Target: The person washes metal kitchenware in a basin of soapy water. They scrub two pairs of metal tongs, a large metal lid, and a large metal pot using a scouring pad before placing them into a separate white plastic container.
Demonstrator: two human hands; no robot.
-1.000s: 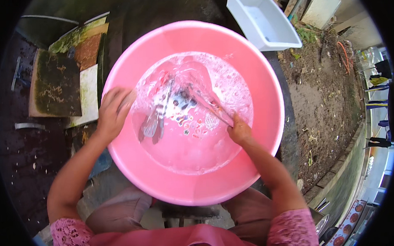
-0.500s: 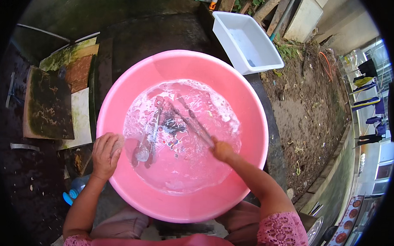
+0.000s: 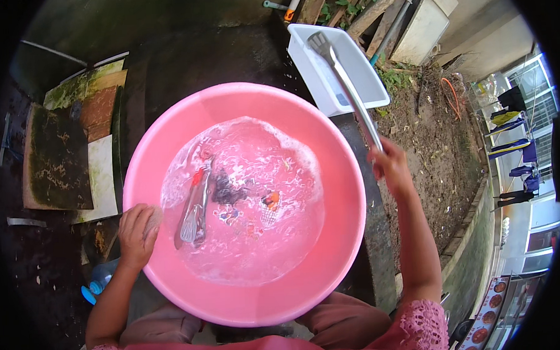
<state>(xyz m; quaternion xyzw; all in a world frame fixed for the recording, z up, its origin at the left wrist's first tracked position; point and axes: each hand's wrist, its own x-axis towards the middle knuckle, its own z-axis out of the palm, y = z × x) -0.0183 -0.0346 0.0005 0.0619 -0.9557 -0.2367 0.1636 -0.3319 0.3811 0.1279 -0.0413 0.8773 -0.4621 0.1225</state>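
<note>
A big pink basin of sudsy water stands in front of me. My right hand is closed round the end of long metal tongs, lifted beyond the basin's right rim; their broad tips overlap the white plastic tub. At the left rim, my left hand is closed on a beige scrubbing pad. Under the water lie metal utensils with a bit of red, a dark tangled clump and a small orange piece by a mesh-like shape; ripples blur them.
Mossy boards lean at the left. A clear bottle with a blue cap is by my left forearm. Planks lie behind the tub, bare soil stretches along the right, and clothes hang farther right.
My right hand has raised the tongs out of the water and swung them right, over the tub. My left hand stays at the rim with the pad. The view has shifted slightly.
</note>
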